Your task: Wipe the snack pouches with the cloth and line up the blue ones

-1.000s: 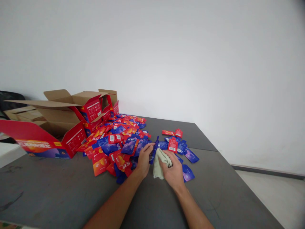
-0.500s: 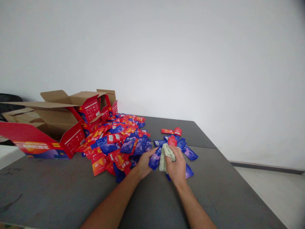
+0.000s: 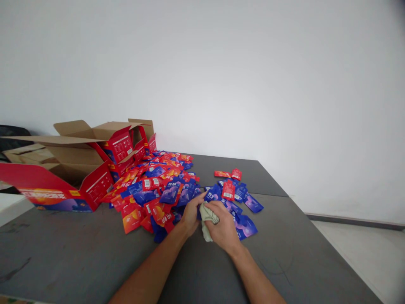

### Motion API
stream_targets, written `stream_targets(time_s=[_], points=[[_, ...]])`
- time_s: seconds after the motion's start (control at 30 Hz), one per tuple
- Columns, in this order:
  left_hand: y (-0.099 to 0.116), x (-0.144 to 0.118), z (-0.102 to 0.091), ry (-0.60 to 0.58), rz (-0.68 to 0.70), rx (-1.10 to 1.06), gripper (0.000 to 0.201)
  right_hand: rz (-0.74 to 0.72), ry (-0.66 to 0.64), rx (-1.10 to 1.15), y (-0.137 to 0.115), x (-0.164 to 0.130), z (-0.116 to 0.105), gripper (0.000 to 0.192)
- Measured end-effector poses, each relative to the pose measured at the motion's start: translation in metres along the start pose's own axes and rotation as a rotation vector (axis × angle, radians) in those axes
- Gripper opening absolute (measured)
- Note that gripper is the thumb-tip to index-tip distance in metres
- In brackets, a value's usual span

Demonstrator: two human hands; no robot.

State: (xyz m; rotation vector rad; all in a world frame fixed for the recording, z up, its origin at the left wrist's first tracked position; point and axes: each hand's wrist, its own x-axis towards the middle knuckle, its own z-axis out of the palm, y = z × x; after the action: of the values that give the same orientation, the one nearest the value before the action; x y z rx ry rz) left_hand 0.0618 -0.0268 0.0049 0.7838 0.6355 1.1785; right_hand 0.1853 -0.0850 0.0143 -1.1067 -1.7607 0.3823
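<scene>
Right now my right hand (image 3: 223, 226) has its fingers (image 3: 212, 207) clenched around a pale green cloth (image 3: 206, 219), which bunches out of my fist on the left and hangs down to just above the counter (image 3: 79, 257). My left hand (image 3: 190, 214) sits just beside it, fingers curled at the edge of a blue sachet (image 3: 211, 195); I cannot tell whether they actually pinch it or only rest against it, since the cloth and my right fist cover the contact.

Around both hands lies the sachet pile (image 3: 158, 185), red and blue packets overlapping all the way back to the open red cartons (image 3: 95, 160) at the left. A smaller scatter of blue sachets (image 3: 243, 223) lies flat to the right of my right hand, touching it or nearly so.

As I judge it, the risk is in the loose, slick packets. A sweep of the cloth could drag neighbours along and push the right-hand scatter toward the counter's far edge. My left hand's hold looks shallow, so a tug from the cloth could slide the sachet out. My forearms also pass close over the near sachets and could nudge them.
</scene>
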Motion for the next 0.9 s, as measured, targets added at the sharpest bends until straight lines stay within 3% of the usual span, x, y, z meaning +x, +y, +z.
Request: stream_targets(time_s=[0.23, 0.37, 0.6, 0.73, 0.8, 0.9], points=[[0.009, 0.001, -0.002, 0.177, 0.442, 0.595, 0.045, 0.062, 0.085, -0.113, 0.016, 0.003, -0.003, 0.044], [0.023, 0.003, -0.018, 0.257, 0.654, 0.876, 0.046, 0.121, 0.098, -0.19, 0.022, 0.005, -0.007, 0.041], [0.043, 0.015, -0.055, 0.506, 0.674, 1.57, 0.043, 0.222, 0.108, -0.29, 0.029, 0.008, -0.013, 0.035], [0.048, 0.016, -0.063, 0.61, 0.663, 1.761, 0.041, 0.263, 0.127, -0.336, 0.034, 0.008, -0.013, 0.036], [0.044, 0.017, -0.06, 0.579, 0.656, 1.792, 0.041, 0.277, 0.132, -0.343, 0.035, 0.008, -0.013, 0.035], [0.026, 0.022, -0.046, 0.39, 0.668, 1.805, 0.042, 0.29, 0.146, -0.337, 0.037, 0.009, -0.014, 0.034]])
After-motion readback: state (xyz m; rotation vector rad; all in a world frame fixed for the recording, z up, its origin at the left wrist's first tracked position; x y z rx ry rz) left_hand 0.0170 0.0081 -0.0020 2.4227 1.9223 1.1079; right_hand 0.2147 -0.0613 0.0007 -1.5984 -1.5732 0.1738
